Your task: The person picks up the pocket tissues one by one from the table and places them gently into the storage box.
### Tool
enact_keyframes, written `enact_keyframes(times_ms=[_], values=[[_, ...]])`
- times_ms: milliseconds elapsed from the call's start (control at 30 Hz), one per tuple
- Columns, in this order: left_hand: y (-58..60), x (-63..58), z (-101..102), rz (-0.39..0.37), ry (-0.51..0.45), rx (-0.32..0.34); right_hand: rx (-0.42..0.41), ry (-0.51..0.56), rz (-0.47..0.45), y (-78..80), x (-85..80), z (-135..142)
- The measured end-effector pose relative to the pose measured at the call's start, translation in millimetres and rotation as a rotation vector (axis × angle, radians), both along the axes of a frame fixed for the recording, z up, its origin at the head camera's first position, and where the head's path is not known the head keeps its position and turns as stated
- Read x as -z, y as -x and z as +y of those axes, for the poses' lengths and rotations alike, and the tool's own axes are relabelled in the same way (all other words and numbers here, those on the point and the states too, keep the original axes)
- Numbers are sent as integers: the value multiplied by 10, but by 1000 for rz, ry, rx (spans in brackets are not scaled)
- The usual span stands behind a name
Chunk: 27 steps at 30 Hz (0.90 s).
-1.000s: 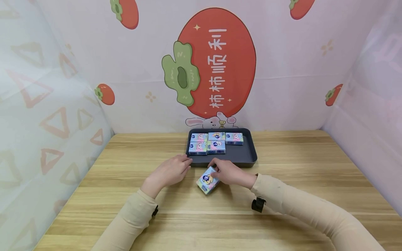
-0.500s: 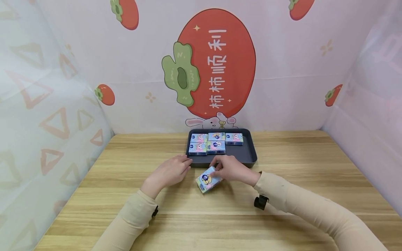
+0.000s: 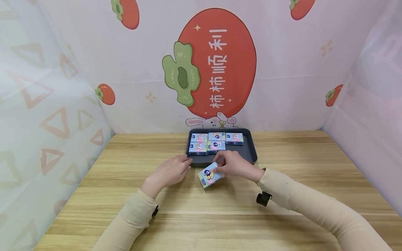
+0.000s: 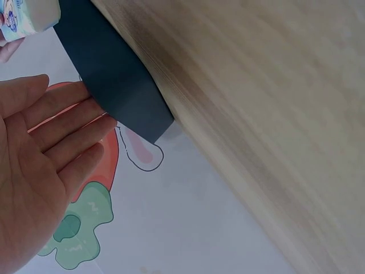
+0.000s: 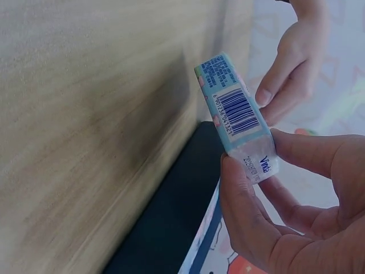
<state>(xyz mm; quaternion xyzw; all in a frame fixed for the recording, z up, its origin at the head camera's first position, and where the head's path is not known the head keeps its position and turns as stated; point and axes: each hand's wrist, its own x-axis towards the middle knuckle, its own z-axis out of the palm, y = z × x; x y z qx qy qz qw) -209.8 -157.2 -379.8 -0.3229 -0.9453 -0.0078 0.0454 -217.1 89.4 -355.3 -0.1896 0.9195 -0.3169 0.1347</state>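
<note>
A small blue pocket tissue pack (image 3: 208, 176) with a yellow cartoon figure is pinched at one end between my right hand's (image 3: 237, 165) thumb and fingers. It hangs tilted just in front of the dark grey tray (image 3: 246, 152). In the right wrist view the pack's (image 5: 235, 108) barcode side shows, above the table. My left hand (image 3: 171, 170) touches the tray's front left corner; in the left wrist view its straight fingers (image 4: 68, 123) lie against the tray wall (image 4: 122, 85). Inside the tray, several similar tissue packs (image 3: 216, 146) lie flat in two rows.
The tray stands at the back of the wooden table (image 3: 201, 223), near the back wall's cloth (image 3: 141, 115) printed with persimmons. Within the tray, bare floor shows at the front and right. Black wrist cameras (image 3: 263, 198) sit at both cuffs.
My right hand has lifted the tissue pack slightly and moved it a little toward the tray, tilting it further. The left hand stays at the tray's corner.
</note>
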Motion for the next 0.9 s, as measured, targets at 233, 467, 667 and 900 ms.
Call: enact_keyframes(times_ms=[233,467,667,900], values=[[12,19,-3,-1,-7,1,15,0,-5,27,-52,39],[14,21,0,-1,2,-3,22,-6,20,59,-83,86],[16,20,5,-18,4,-12,35,0,18,71,-127,138],[15,21,5,-19,7,-16,38,45,6,113,-180,197]])
